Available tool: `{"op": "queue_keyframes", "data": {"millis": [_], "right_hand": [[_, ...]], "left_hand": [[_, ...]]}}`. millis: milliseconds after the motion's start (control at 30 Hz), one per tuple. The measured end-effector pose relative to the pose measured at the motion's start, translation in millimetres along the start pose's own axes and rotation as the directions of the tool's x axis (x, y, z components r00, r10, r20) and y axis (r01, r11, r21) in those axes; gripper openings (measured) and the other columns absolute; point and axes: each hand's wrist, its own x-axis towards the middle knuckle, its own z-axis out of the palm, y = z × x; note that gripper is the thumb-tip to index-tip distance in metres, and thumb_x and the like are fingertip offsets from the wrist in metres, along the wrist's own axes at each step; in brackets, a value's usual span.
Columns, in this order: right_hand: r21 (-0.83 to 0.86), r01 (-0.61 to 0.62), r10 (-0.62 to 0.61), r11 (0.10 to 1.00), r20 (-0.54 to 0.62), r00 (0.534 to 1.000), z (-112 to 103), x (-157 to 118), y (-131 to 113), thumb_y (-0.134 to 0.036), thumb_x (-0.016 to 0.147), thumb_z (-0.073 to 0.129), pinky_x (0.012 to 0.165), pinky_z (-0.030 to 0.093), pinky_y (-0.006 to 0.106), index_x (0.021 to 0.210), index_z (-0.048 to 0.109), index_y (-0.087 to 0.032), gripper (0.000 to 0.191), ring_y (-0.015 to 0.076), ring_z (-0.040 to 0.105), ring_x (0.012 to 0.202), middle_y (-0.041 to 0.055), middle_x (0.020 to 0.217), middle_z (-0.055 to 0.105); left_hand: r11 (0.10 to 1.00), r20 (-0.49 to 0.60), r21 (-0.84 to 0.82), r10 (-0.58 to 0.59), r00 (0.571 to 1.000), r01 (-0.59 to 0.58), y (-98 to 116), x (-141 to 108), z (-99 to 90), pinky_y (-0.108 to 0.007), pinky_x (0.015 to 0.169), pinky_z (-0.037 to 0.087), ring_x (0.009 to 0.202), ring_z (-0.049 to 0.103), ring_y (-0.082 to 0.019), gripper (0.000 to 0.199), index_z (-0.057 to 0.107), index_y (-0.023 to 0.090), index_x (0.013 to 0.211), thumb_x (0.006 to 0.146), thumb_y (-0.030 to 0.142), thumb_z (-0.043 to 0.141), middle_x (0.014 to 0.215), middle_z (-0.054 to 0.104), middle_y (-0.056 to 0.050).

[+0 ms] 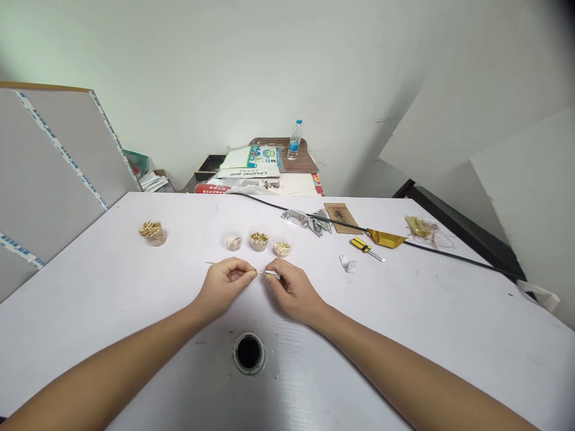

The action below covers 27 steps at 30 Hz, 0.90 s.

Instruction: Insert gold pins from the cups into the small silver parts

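Just below frame center, the left hand [224, 286] and right hand [294, 292] pinch opposite ends of a thin, silvery metal pin [260, 273]. Likely light, stiff and slippery, it is best held there.

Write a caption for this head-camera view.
Left hand and right hand pinch a tiny piece near three small cups of gold-coloured bits on a white table.

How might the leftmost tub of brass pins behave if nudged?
The tub would probably shed pins before anything else, since they pile loosely and jut past its rim. It is likely heavy for its size, being heaped with what looks like metal. Its clear wall looks like thin plastic, so it may flex if pinched.
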Motion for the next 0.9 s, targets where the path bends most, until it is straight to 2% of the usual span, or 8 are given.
{"op": "queue_keyframes", "data": {"millis": [100, 233, 600, 900], "right_hand": [[-0.013, -0.011, 0.01, 1.0, -0.018, 1.0, 0.7, 0.2, -0.6, -0.021, 0.094, 0.048, 0.06, 0.038, 0.028, 0.087, 0.056, -0.019, 0.011, 0.0157, 0.051, 0.065, 0.0023, 0.075, 0.058], [-0.019, -0.021, 0.02, 1.0, -0.044, 0.999, 2.0, 0.2, -3.2, -0.021, 0.094, 0.048, 0.06, 0.038, 0.028, 0.086, 0.056, -0.02, 0.012, 0.0157, 0.051, 0.064, 0.0023, 0.074, 0.058], [-0.028, -0.02, 0.018, 0.999, -0.09, 0.996, 3.7, 0.0, -6.0, -0.02, 0.094, 0.048, 0.062, 0.041, 0.029, 0.087, 0.056, -0.02, 0.01, 0.0167, 0.054, 0.066, 0.0031, 0.077, 0.06], [-0.028, -0.043, 0.04, 0.999, -0.086, 0.996, 5.0, 0.2, -5.6, -0.02, 0.093, 0.048, 0.06, 0.039, 0.027, 0.084, 0.057, -0.018, 0.013, 0.0147, 0.053, 0.065, 0.0021, 0.075, 0.059]], "left_hand": [[0.998, 0.021, -0.034, -0.043, 0.999, 0.044, 0.6, -0.2, 0.3, -0.028, 0.072, 0.052, 0.076, 0.064, -0.016, 0.025, 0.067, 0.014, 0.083, 0.081, 0.038, 0.07, 0.082, 0.07, -0.005], [0.998, 0.025, -0.04, -0.039, 0.999, 0.04, 1.8, -0.1, 1.7, -0.027, 0.071, 0.05, 0.075, 0.061, -0.015, 0.025, 0.066, 0.014, 0.084, 0.082, 0.039, 0.069, 0.081, 0.068, -0.004], [0.999, 0.045, 0.042, 0.0, 0.999, -0.001, 0.9, -0.2, 0.5, -0.028, 0.072, 0.048, 0.079, 0.06, -0.016, 0.026, 0.066, 0.014, 0.085, 0.087, 0.04, 0.064, 0.085, 0.066, -0.005], [0.996, 0.019, 0.068, 0.049, 0.999, -0.051, -4.2, -2.5, 1.3, -0.027, 0.072, 0.048, 0.078, 0.06, -0.016, 0.023, 0.067, 0.015, 0.085, 0.088, 0.037, 0.064, 0.085, 0.066, -0.004]]}}
